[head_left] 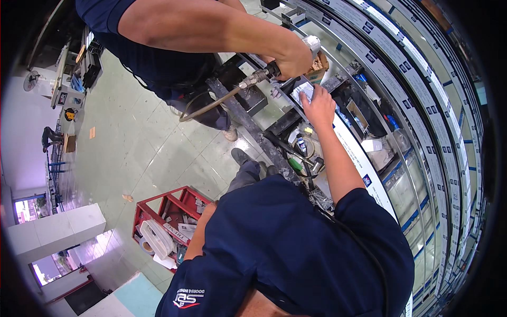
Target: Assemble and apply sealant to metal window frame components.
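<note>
A long white profile with printed film runs across the workbench on my right side. Near its far end my right hand grips it, thumb on the top face and fingers over the farther edge. My left forearm hangs at my side by the red tool tray; my shirt hides the fingers of that hand. Just beyond my right hand, a co-worker's hand holds a silver air tool. Its hose trails off to the left from a metal coupling.
Several long film-wrapped profiles lie on a rack to the right. A bench shelf holds a small open box, a green-handled tool and loose items. The co-worker stands at the far left of the bench. A fan stands across the tiled floor.
</note>
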Tool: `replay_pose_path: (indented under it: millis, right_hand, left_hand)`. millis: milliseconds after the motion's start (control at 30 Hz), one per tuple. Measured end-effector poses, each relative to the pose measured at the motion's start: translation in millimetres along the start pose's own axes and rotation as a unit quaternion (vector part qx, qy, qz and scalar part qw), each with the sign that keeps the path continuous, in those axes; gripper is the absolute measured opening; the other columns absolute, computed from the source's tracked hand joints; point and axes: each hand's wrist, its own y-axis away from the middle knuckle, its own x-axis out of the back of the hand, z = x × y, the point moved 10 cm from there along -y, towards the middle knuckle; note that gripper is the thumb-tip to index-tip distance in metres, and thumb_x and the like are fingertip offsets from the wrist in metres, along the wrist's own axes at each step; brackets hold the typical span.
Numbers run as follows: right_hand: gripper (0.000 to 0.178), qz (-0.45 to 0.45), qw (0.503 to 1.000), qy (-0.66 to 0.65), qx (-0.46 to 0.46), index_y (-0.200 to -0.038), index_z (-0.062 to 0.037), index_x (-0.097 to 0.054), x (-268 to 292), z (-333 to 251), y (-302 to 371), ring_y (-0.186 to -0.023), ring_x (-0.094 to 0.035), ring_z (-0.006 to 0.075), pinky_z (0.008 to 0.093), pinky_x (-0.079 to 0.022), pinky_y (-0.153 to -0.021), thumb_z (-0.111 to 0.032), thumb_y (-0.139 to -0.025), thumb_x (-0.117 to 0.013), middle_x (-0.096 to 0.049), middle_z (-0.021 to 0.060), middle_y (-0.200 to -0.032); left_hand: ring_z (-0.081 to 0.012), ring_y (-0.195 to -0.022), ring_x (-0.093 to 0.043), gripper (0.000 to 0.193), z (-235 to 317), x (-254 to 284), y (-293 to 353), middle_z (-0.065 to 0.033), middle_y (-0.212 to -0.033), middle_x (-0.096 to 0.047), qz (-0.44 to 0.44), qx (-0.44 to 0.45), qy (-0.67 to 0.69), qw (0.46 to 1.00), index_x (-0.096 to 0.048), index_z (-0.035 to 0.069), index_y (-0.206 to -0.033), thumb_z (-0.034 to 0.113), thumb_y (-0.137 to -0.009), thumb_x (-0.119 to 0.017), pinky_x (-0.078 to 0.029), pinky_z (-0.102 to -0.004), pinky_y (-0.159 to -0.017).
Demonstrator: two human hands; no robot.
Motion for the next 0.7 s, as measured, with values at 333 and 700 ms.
replay_pose_path:
  millis: [333, 700]
  right_hand:
    - [0.071, -0.008, 1.000, 0.001, 0.003, -0.148, -0.0044, -0.065, -1, -7, -3, -0.137, -0.064, 0.0381, 0.0525, -0.047, -0.114, -0.058, -0.102, -0.072, -0.070, 0.0190, -0.145]
    - [0.072, -0.006, 1.000, -0.002, 0.000, -0.149, -0.0048, -0.065, -6, 2, 0, -0.135, -0.065, 0.0370, 0.0526, -0.048, -0.113, -0.060, -0.102, -0.071, -0.070, 0.0178, -0.143]
  left_hand:
    - [-0.0543, -0.112, -0.076, 0.049, -3, -6, -2, -0.0363, -0.114, -0.077, -0.007, 0.037, -0.011, 0.999, -0.066, -0.002, -0.129, 0.040, -0.109, -0.052, -0.061, -0.0647, -0.095]
    - [-0.0534, -0.116, -0.075, 0.049, 21, 29, 16, -0.0359, -0.115, -0.077, -0.013, 0.046, 0.018, 0.999, -0.071, -0.002, -0.124, 0.043, -0.109, -0.056, -0.060, -0.0619, -0.099]
